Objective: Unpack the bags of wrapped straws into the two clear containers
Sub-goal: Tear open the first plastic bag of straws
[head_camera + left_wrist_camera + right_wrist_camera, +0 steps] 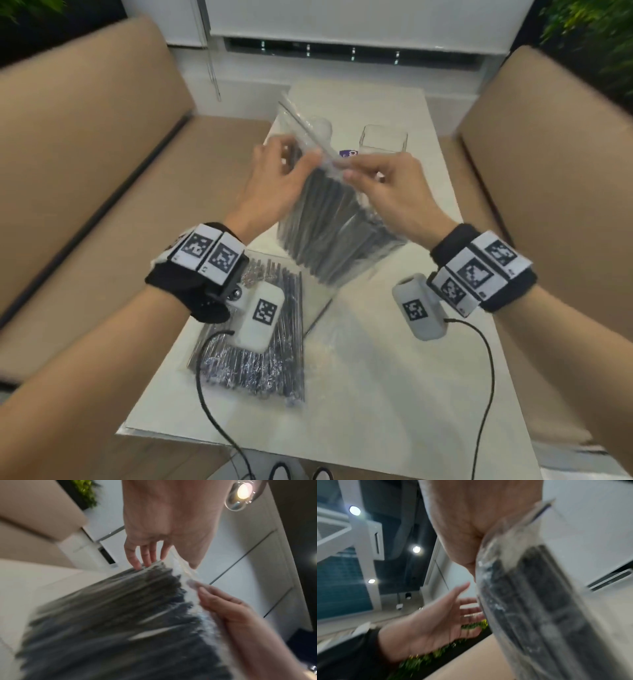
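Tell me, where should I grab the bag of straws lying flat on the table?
Probably around its middle, coming down from above. The flat bag is long and narrow and points away from you, so a hand wrapped across the narrow width would likely keep the bundle from sagging. The left hand and right hand are pinching the upright bag.

Pale table (376, 377) with flat straw bag (253, 359), clear container (383, 138) beyond.
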`<action>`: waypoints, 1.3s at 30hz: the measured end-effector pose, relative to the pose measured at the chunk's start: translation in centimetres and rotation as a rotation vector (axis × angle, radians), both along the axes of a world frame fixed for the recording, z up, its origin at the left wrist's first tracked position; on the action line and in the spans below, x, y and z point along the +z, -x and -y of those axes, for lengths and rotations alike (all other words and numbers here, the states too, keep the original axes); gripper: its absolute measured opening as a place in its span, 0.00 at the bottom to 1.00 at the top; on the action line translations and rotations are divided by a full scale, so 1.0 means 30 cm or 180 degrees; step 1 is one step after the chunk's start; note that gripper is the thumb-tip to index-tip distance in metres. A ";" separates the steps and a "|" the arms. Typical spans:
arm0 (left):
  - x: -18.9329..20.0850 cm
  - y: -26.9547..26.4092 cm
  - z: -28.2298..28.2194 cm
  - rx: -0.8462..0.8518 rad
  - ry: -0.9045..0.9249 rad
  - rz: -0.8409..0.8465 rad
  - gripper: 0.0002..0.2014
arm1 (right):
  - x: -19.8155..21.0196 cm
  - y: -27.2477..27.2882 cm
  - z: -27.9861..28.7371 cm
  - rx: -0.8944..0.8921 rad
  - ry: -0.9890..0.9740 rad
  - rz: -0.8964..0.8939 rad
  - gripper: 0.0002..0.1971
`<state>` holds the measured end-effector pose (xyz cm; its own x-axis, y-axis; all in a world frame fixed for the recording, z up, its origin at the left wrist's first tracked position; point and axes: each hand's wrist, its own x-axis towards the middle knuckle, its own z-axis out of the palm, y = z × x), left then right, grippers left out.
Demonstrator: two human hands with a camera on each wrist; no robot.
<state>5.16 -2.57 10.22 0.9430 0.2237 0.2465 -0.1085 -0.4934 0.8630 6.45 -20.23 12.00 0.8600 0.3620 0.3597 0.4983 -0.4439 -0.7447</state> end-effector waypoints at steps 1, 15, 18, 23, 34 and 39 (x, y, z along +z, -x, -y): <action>-0.002 0.000 0.003 -0.0034 0.0244 -0.0120 0.19 | -0.019 0.015 -0.029 0.0077 0.0036 -0.0026 0.13; 0.075 -0.007 -0.170 -0.0713 0.1477 -0.0337 0.03 | 0.031 0.023 -0.208 0.0195 -0.0240 -0.1021 0.18; 0.081 0.000 -0.138 -0.0847 0.1607 -0.0441 0.04 | 0.052 0.009 -0.247 -0.0176 -0.0698 -0.1218 0.12; 0.058 -0.010 -0.132 -0.1104 0.1831 -0.0768 0.03 | 0.041 -0.005 -0.219 -0.0169 -0.1089 -0.1515 0.05; 0.083 -0.035 0.010 -0.0262 0.1191 -0.0518 0.11 | 0.040 -0.057 -0.171 -0.0500 -0.0757 -0.1172 0.08; 0.074 -0.074 0.003 0.0394 -0.0827 0.0463 0.02 | 0.025 -0.072 -0.163 -0.0965 -0.0214 -0.0287 0.09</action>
